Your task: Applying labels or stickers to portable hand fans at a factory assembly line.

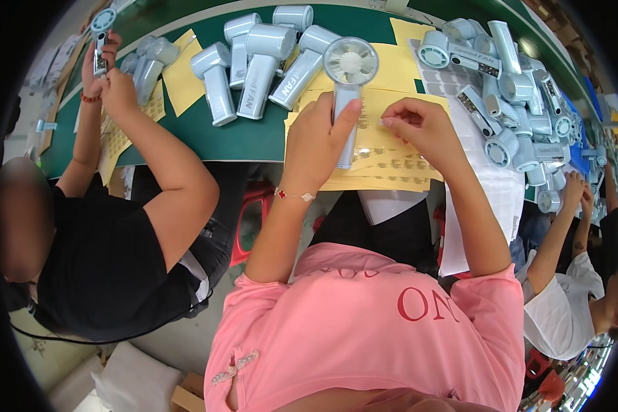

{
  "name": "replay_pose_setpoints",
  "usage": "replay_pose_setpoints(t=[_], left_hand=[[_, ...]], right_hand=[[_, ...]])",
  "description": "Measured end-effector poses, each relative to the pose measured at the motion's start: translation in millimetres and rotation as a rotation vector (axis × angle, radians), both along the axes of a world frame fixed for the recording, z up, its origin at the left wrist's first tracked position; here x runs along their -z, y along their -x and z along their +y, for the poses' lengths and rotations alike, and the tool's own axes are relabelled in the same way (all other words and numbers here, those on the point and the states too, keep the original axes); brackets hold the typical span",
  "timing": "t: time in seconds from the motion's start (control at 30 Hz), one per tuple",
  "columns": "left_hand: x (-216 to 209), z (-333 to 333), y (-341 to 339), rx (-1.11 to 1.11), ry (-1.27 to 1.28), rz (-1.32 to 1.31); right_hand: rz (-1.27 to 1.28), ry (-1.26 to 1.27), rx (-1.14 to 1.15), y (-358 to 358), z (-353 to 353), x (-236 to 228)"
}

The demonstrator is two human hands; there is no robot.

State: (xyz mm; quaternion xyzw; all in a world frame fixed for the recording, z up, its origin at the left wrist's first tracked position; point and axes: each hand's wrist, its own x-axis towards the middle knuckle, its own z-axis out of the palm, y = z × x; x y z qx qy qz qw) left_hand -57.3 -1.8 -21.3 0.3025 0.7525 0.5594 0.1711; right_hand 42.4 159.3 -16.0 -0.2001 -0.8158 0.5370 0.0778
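Observation:
My left hand (312, 144) is wrapped round the handle of a pale blue handheld fan (351, 62). The fan stands upright in my grip, its round clear grille facing me and its handle pointing down over yellow sheets (398, 172). To the right of the fan, my right hand (424, 132) hovers over the same sheets, thumb and fingertips pinched together. Whatever lies between those fingertips is too small to make out. The yellow sheets carry rows of small printed labels and overlap in a pile at the near table edge.
Several pale blue fans (264, 69) lie behind my left hand on the green table (178, 141). A larger heap of fans (522, 103) covers white sheets (484, 199) at right. A co-worker in black (117, 268) holds a fan at left; another in white (563, 302) sits at right.

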Motion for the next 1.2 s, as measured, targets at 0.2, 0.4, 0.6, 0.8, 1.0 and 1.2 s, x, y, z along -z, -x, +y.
replay_pose_setpoints(t=[0.2, 0.4, 0.6, 0.8, 1.0, 1.2], left_hand=[[3, -2, 6, 0.002, 0.165, 0.170], [7, -4, 11, 0.028, 0.143, 0.087], [13, 0, 16, 0.043, 0.124, 0.045], [16, -2, 23, 0.070, 0.113, -0.102], [15, -6, 27, 0.142, 0.244, -0.069], [0, -4, 28, 0.093, 0.169, 0.022]], right_hand=[[-0.094, -0.017, -0.061, 18, -5, 7], [-0.065, -0.102, -0.026, 23, -7, 13], [-0.146, -0.137, -0.080, 29, -6, 11], [-0.025, -0.338, -0.076, 23, -17, 12], [0.054, -0.242, -0.088, -1, -26, 4], [0.034, 0.390, 0.016, -36, -29, -13]])
